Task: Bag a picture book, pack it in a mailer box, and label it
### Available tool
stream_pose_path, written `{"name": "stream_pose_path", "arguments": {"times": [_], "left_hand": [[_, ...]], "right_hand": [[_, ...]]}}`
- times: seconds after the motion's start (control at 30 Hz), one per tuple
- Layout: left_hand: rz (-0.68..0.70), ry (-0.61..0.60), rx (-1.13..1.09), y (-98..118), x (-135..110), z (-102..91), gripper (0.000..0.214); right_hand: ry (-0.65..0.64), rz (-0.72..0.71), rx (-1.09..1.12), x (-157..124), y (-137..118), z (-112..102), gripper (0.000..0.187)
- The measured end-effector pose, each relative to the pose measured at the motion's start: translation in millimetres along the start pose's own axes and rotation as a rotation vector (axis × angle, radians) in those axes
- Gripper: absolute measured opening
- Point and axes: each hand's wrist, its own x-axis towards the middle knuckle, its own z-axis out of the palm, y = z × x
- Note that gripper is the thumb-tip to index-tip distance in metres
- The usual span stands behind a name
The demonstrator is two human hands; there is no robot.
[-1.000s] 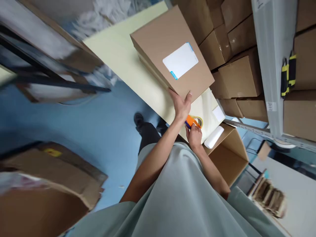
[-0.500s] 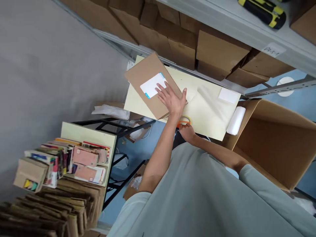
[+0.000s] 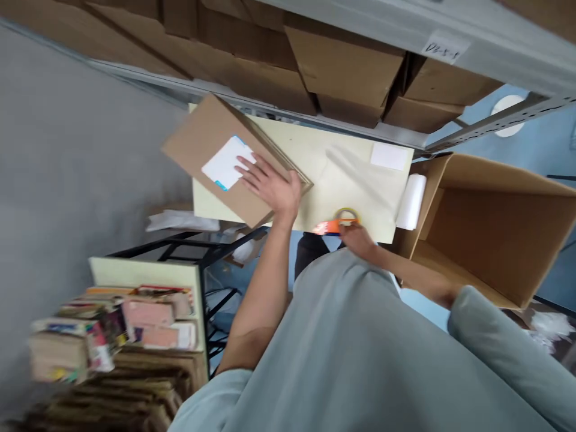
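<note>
My left hand (image 3: 275, 187) lies with fingers spread on the top of a flat brown cardboard box (image 3: 193, 141). Its fingertips overlap a white label with blue corners (image 3: 227, 162). The box sits at an angle on the left part of a pale yellow tabletop (image 3: 355, 192), with its right side wall showing. Close to my body, at the table's front edge, my right hand (image 3: 359, 240) is closed around an orange tape dispenser (image 3: 332, 227) carrying a tape roll (image 3: 345, 215). A gap separates the dispenser from the box.
A white roll (image 3: 411, 202) and a white paper sheet (image 3: 387, 156) lie at the table's right end. Beside it stands a big open carton (image 3: 490, 240). Shelved boxes (image 3: 342, 66) line the back. Books (image 3: 148, 315) and stacked cardboard (image 3: 148, 390) are at lower left.
The camera view has shifted. The box now shows more of its right side wall. My right hand and the dispenser have moved right, away from my left hand, which stays on the box.
</note>
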Motion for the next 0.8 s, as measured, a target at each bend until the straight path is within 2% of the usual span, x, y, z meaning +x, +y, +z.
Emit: {"name": "stream_pose_path", "arguments": {"times": [0.1,0.2,0.3,0.4,0.5,0.57,0.63,0.8], "left_hand": [[0.017,-0.036,0.089,-13,1,-2.8,0.107],[0.075,-0.077,0.141,-27,0,-12.1,0.105],[0.159,-0.126,0.16,-41,-6,-24.6,0.107],[0.249,-0.188,0.189,-57,-13,-36.9,0.108],[0.327,-0.252,0.238,-70,-20,-49.6,0.108],[0.374,-0.302,0.271,-78,-23,-61.0,0.108],[0.428,-0.368,0.294,-86,-24,-77.8,0.108],[0.575,-0.574,0.349,-116,-28,-138.3,0.097]], "right_hand": [[0.006,0.087,-0.027,-32,39,10,0.034],[0.041,0.11,-0.086,-39,59,9,0.033],[0.073,0.074,-0.118,-22,62,-7,0.034],[0.081,0.029,-0.151,9,62,-29,0.036],[0.052,-0.016,-0.19,40,63,-48,0.049],[0.019,-0.056,-0.204,56,59,-57,0.055],[-0.009,-0.112,-0.203,68,48,-62,0.051],[-0.039,-0.274,-0.15,80,-16,-53,0.042]]}}
